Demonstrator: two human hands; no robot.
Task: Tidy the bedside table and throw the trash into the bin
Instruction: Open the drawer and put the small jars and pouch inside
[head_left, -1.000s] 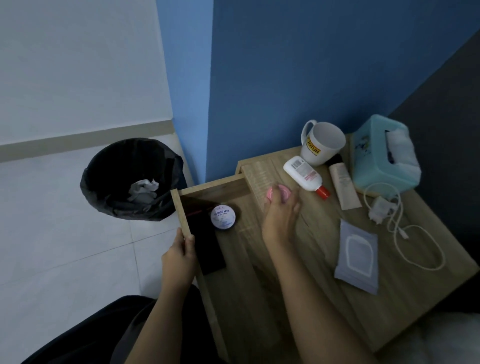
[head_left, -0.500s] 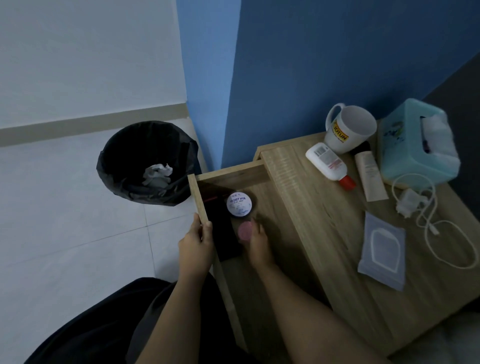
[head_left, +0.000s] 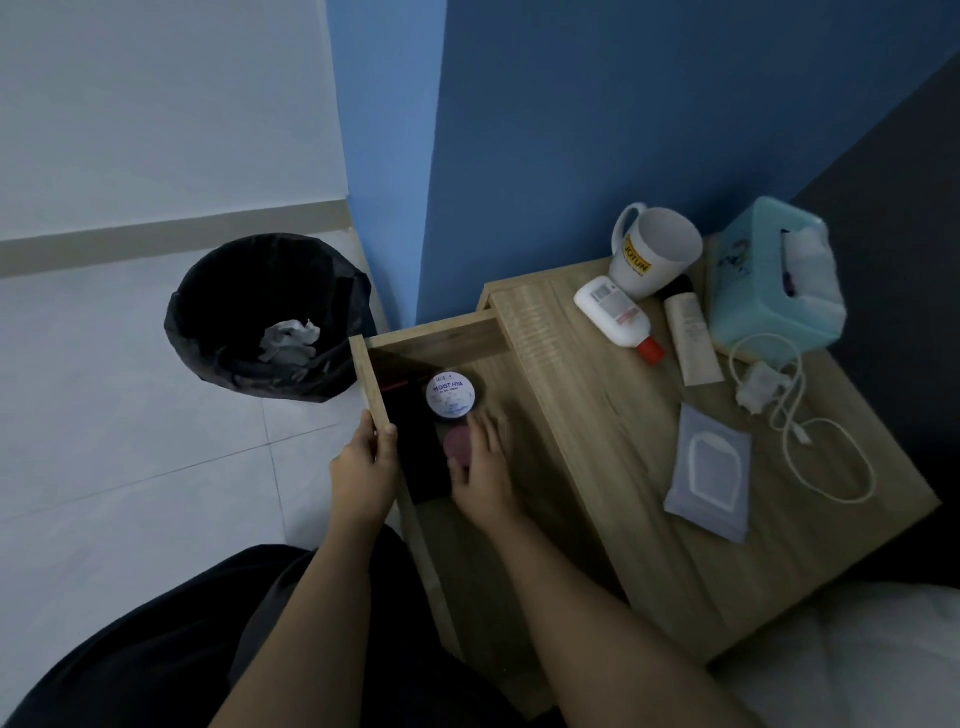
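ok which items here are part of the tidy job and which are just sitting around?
In play: pink jar at right hand, drawer held by left hand, cream tin, bin.

Lying about: mug, bottle, tube, tissue box, charger, wipes.

Right hand (head_left: 480, 480) on pink tin (head_left: 457, 443) (drawer (head_left: 375, 384) open) — left hand (head_left: 363, 470) gripping front

The wooden bedside table (head_left: 597, 467) stands against the blue wall, its drawer (head_left: 371, 384) pulled open to the left; inside lie a white round jar (head_left: 451, 397) and, just nearer, a small pink round container (head_left: 458, 444); the bin (head_left: 265, 317), black-lined, sits on the floor far left, holding crumpled paper (head_left: 288, 340).
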